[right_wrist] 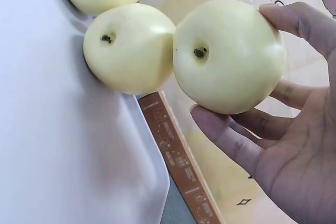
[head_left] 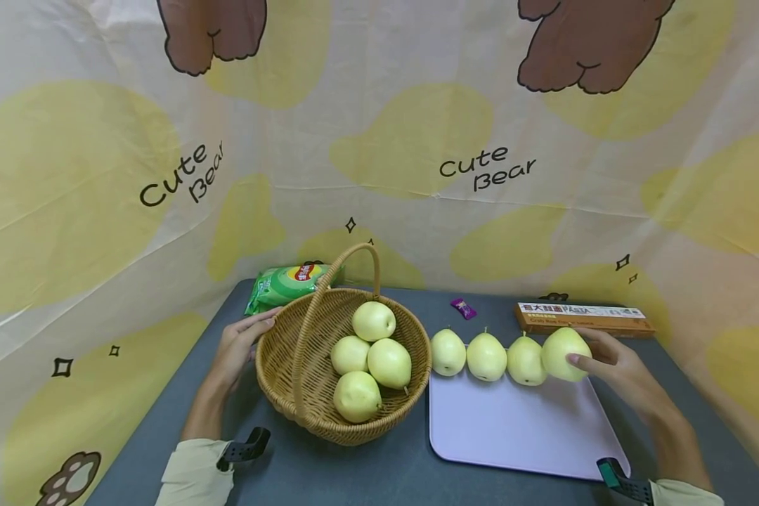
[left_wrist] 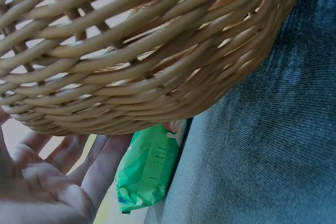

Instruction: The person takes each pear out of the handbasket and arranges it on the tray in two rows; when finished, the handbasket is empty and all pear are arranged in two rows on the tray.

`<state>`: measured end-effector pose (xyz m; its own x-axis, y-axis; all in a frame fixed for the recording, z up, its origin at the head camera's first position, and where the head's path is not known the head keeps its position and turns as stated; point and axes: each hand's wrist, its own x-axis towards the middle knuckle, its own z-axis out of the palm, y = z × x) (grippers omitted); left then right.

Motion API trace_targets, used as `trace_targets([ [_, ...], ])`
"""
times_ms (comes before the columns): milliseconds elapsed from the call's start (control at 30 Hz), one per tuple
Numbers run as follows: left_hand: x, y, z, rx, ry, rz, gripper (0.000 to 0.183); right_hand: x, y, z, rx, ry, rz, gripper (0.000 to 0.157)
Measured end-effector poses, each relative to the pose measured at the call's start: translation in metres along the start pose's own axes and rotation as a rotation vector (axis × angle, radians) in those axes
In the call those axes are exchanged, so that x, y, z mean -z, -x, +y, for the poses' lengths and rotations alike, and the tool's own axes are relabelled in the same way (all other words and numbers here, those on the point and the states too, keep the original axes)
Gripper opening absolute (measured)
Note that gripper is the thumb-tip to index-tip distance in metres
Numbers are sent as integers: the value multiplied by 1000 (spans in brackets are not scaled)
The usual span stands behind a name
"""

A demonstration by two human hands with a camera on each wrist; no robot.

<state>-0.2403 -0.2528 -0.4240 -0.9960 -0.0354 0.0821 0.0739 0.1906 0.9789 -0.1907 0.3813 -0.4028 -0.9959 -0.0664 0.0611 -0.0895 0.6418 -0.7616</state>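
Observation:
A wicker basket [head_left: 349, 434] with a tall arched handle stands left of centre and holds several pale green pears [head_left: 357, 397]. My left hand [head_left: 237, 348] is at the basket's left rim; in the left wrist view its palm faces the woven side, its extended fingers partly hidden behind the weave. My right hand [head_left: 623, 372] holds a pear [head_left: 564, 353] between thumb and fingers, at the right end of a row of three pears [head_left: 487, 357] along the far edge of a pale lilac tray [head_left: 519, 436]. In the right wrist view, the held pear [right_wrist: 231, 56] overlaps its neighbour [right_wrist: 131, 48].
A green snack bag [head_left: 284, 284] lies behind the basket. A small purple-wrapped candy [head_left: 464, 308] is beyond the pear row. Along the back right lies a long brown box [head_left: 591, 320]. A bear-print cloth [head_left: 405, 140] hangs behind the dark table [head_left: 329, 478].

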Motion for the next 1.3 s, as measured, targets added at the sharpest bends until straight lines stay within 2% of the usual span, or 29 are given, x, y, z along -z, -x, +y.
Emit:
trace_targets([
  [300, 1, 1, -1, -3, -3, -1, 50, 1, 1, 11, -68, 12, 8, 72],
  [633, 1, 2, -2, -7, 14, -10, 50, 0, -4, 31, -184, 16, -45, 80],
  [1033, 0, 0, -2, -26, 19, -15, 51, -5, -6, 40, -176, 0, -57, 79],
  [1300, 0, 0, -2, -15, 21, -10, 51, -7, -6, 38, -153, 35, -59, 75],
])
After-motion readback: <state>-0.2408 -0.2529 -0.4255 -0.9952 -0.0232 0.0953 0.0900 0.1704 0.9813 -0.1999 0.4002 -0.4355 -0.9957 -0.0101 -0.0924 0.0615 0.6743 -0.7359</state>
